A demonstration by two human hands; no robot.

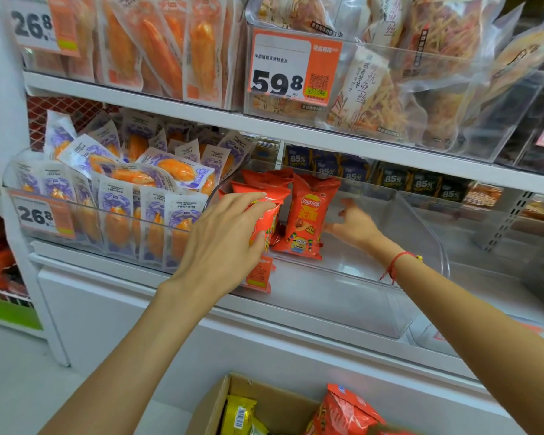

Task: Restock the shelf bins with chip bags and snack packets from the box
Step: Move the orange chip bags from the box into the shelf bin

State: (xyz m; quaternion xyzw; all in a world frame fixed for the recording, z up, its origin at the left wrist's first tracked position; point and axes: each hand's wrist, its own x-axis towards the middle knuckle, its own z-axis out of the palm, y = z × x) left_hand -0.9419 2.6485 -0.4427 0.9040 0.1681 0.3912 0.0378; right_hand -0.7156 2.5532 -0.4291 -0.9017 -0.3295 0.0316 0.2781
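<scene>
Two hands, left (223,240) gripping red Lay's bag (266,224), right (354,226) spread loose

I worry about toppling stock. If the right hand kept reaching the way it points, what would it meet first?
Probably nothing close: the right hand points into bare space in the clear bin, beside the upright red chip bag. The bin's back wall likely comes first, though depth is unclear.

Middle shelf: chip bags (307,215) upright at left end of clear bin (421,233); crab-stick packets (123,196) in bin alongside, left; box (214,406) below.
</scene>
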